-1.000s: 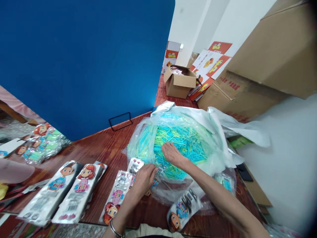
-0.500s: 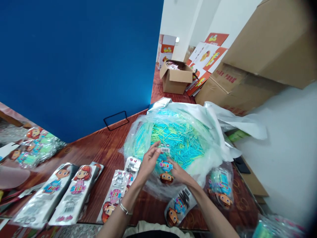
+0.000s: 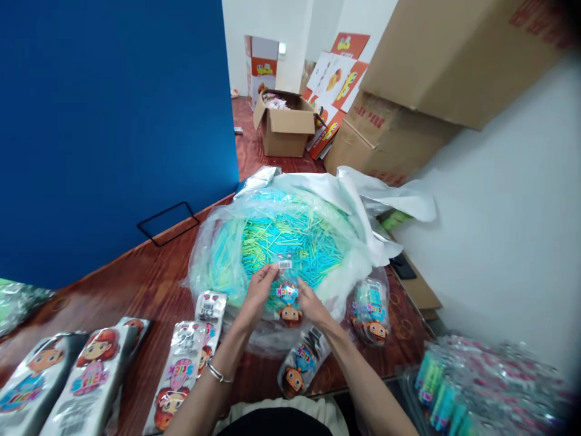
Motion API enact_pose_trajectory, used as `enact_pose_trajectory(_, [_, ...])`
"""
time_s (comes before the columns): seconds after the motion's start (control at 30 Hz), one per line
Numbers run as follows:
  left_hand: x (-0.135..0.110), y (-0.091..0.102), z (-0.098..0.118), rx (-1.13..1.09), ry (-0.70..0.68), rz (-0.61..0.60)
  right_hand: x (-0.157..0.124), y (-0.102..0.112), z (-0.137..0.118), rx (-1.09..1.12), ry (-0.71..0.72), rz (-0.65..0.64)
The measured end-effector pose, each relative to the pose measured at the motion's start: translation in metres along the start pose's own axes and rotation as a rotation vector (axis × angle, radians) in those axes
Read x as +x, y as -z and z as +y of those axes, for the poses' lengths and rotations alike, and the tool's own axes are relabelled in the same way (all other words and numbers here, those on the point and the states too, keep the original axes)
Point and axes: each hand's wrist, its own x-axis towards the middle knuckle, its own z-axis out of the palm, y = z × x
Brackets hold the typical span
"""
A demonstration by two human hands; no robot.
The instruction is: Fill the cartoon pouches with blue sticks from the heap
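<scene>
Both my hands hold one small clear packet (image 3: pixel 287 295) printed with a cartoon head and the word STICK, barcode end up. My left hand (image 3: pixel 258 290) pinches its upper left edge; my right hand (image 3: pixel 310 304) grips its right side. The packet hangs over the near rim of a big clear plastic bag (image 3: pixel 213 242) heaped with blue and green sticks (image 3: pixel 290 239). A filled packet (image 3: pixel 370 309) lies right of the bag, and another packet (image 3: pixel 301 362) lies under my right wrist.
Several silver cartoon-printed packets (image 3: pixel 181 369) lie in a row on the wooden table (image 3: pixel 149 275) at left. A blue panel (image 3: pixel 109 121) stands behind. Cardboard boxes (image 3: pixel 284 124) sit beyond the table. A tray of filled packets (image 3: pixel 476 387) is at lower right.
My right hand left the stick heap and joined my left on a clear packet, now lifted over the bag's near edge. The view has swung to the right.
</scene>
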Motion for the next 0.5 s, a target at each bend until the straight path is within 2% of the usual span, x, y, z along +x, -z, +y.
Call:
enact_pose_trajectory(0.07, [0.003, 0.001, 0.004, -0.074, -0.007, 0.055, 0.001, 0.023, 0.007, 0.000, -0.046, 0.070])
enact_pose_trajectory(0.13, [0.004, 0.003, 0.006, -0.111, 0.030, 0.069, 0.000, 0.042, 0.017, -0.004, -0.025, 0.177])
enact_pose_trajectory(0.2, [0.004, 0.003, 0.005, -0.129, 0.069, 0.072, -0.002, 0.054, 0.029, -0.006, -0.011, 0.231])
enact_pose_trajectory(0.37, [0.006, -0.001, -0.003, -0.167, 0.147, 0.120, -0.009, 0.057, 0.054, -0.009, -0.052, 0.219])
enact_pose_trajectory(0.5, [0.009, -0.003, -0.002, -0.142, 0.149, 0.123, -0.012, 0.056, 0.054, -0.093, -0.025, 0.224])
